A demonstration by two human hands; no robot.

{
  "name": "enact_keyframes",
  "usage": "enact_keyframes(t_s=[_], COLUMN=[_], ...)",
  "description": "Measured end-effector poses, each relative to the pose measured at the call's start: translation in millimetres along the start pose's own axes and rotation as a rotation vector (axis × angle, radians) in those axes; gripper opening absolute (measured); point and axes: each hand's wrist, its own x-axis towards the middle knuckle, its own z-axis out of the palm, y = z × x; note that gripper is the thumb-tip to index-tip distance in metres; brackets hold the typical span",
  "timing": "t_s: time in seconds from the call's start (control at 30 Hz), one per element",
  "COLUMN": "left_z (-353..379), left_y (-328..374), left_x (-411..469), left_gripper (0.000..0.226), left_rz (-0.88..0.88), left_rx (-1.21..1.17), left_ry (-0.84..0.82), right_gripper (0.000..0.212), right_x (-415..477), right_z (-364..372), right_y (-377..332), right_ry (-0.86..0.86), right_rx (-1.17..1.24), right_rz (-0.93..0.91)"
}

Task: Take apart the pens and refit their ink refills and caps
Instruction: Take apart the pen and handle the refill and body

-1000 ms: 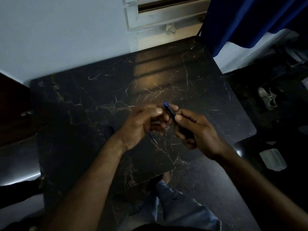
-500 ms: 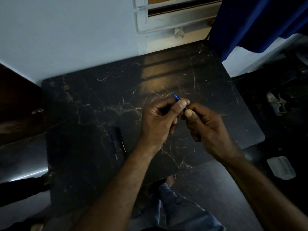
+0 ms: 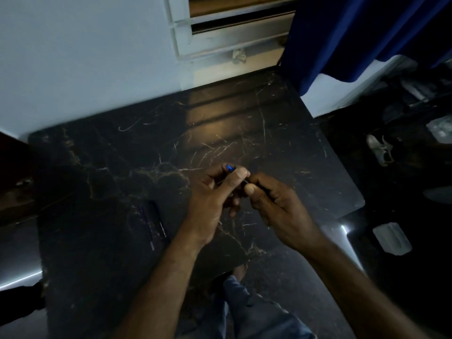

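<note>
Head view, pen (image 3: 230, 168) pinched between both hands' fingers (image 3: 241, 172)

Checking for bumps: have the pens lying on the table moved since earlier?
No. The pens lie at the same spot among the table's marble veins; only the camera shifted.

We have one wide-angle view, from the person's head, facing forward and steeply down onto the dark marble bench (image 3: 122, 167). It sits close above both forearms, with the wall (image 3: 85, 57) and window frame (image 3: 232, 28) along the top edge.
</note>
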Motion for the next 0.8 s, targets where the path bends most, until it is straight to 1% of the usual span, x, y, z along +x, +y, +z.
enact_keyframes(t_s=[0.07,0.13,0.2,0.27,0.4,0.5,0.57,0.63,0.7,0.73,0.8], left_z=[-8,-12,-11,-8,-2,-1,1,3,2,-1,-12], left_y=[2,0,-2,-5,-9,-11,-12,-12,-10,-8,-1], left_x=[0,1,2,3,6,10,13,15,18,19,24], left_gripper=[0.019,0.023,0.021,0.019,0.015,0.020,0.025,0.029,0.030,0.030,0.024], left_rz=[0.015,0.040,0.066,0.085,0.128,0.146,0.135,0.114,0.074,0.045,-0.008], left_rx=[0.009,0.056,0.109,0.121,0.109,0.116,0.100,0.095,0.107,0.123,0.166], left_ry=[-0.108,-0.137,-0.095,-0.027,0.105,0.178,0.220,0.243,0.229,0.192,0.038], right_gripper=[0.036,0.030,0.024,0.023,0.031,0.028,0.023,0.023,0.022,0.023,0.024], right_x=[-3,-6,-5,-3,2,8,11,13,14,14,14], right_z=[-3,-3,-2,1,9,15,19,22,24,24,23], right_y=[3,7,10,14,17,24,27,27,25,25,25], right_ry=[-0.007,-0.020,-0.010,0.010,0.067,0.095,0.114,0.111,0.103,0.098,0.092], right_rx=[0.042,0.072,0.065,0.052,0.004,-0.034,-0.052,-0.040,-0.023,-0.014,-0.002], right_rz=[0.032,0.056,0.071,0.070,0.037,0.001,-0.007,-0.012,-0.027,-0.028,-0.003])
